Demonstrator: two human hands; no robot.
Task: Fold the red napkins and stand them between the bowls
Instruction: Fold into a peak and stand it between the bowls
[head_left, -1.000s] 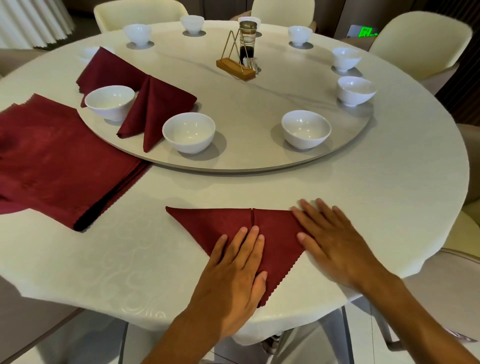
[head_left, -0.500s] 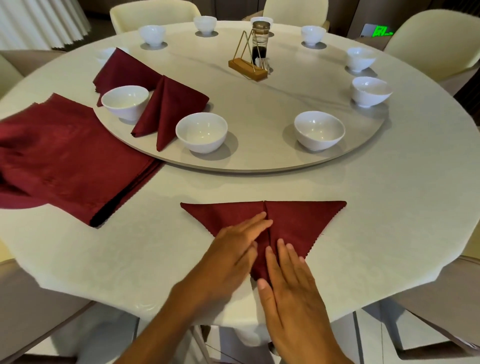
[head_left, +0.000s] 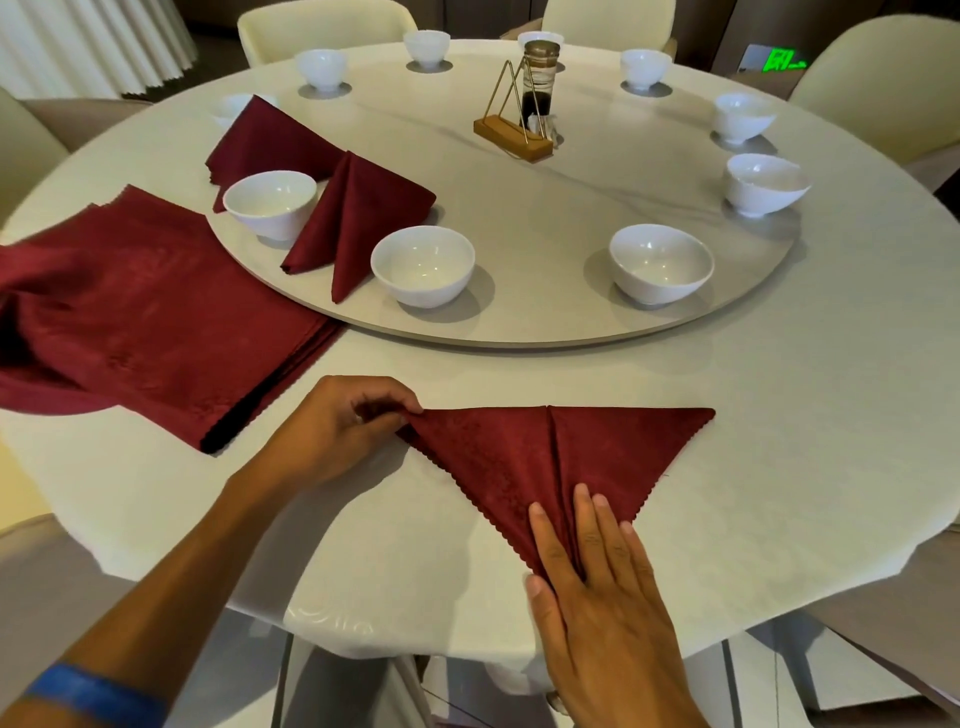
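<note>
A red napkin (head_left: 524, 457) folded into a downward-pointing triangle lies flat on the white tablecloth near the front edge. My left hand (head_left: 343, 426) pinches its left corner. My right hand (head_left: 597, 587) presses flat on its lower tip with straight fingers. A folded red napkin (head_left: 353, 218) stands on the turntable between two white bowls (head_left: 270, 200) (head_left: 423, 262). A second folded napkin (head_left: 265, 140) sits behind the left bowl. Another white bowl (head_left: 660, 262) stands further right along the turntable's front.
A stack of flat red napkins (head_left: 135, 306) lies on the table at the left. Several more white bowls ring the grey turntable (head_left: 545, 322). A wooden stand with a gold wire frame (head_left: 511, 137) and a glass jar (head_left: 540, 78) sit at its centre. Cream chairs surround the table.
My left hand moved from the napkin's middle out to its left corner and now pinches it. My right hand stayed pressing on the lower tip.
</note>
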